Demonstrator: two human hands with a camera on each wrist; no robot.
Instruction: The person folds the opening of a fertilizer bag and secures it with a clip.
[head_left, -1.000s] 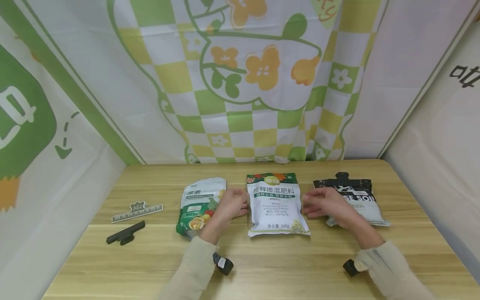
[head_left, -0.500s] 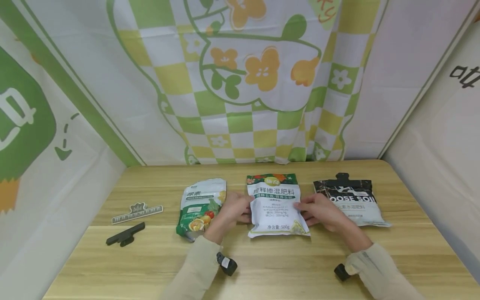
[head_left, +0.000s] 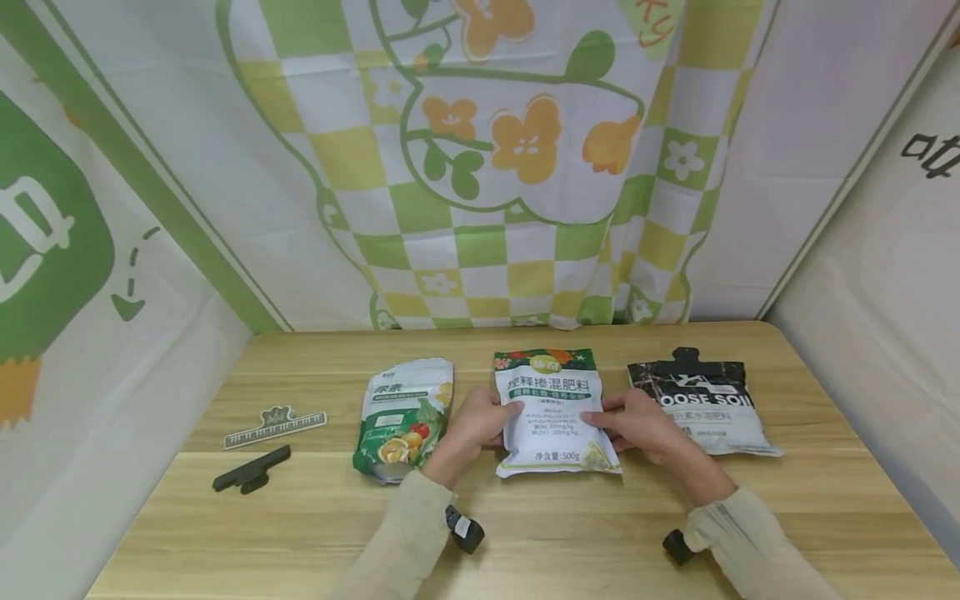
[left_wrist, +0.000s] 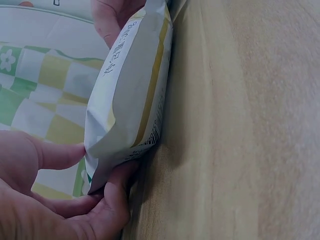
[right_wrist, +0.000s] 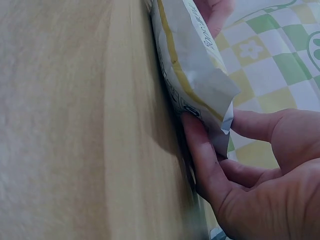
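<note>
A white fertilizer bag (head_left: 551, 421) with a green, flowered top band lies face up in the middle of the table. My left hand (head_left: 480, 421) grips its left edge, thumb on the front and fingers tucked beneath, as the left wrist view shows with the bag's side (left_wrist: 132, 95). On the opposite edge my right hand (head_left: 643, 425) pinches the bag the same way; in the right wrist view a finger (right_wrist: 202, 155) reaches under the bag's end (right_wrist: 195, 65). The undersides of the fingers are partly hidden by the bag.
Left of the bag lies a green and white pouch (head_left: 405, 417) printed with fruit. On the right is a black and white soil bag (head_left: 705, 408) with a black clip (head_left: 686, 360) on top. A piano-patterned clip (head_left: 275, 426) and a black clip (head_left: 252, 469) lie at the table's left.
Both hands have moved inward from beside the white fertilizer bag and now grip its left and right edges. The bag stays at nearly the same place.
</note>
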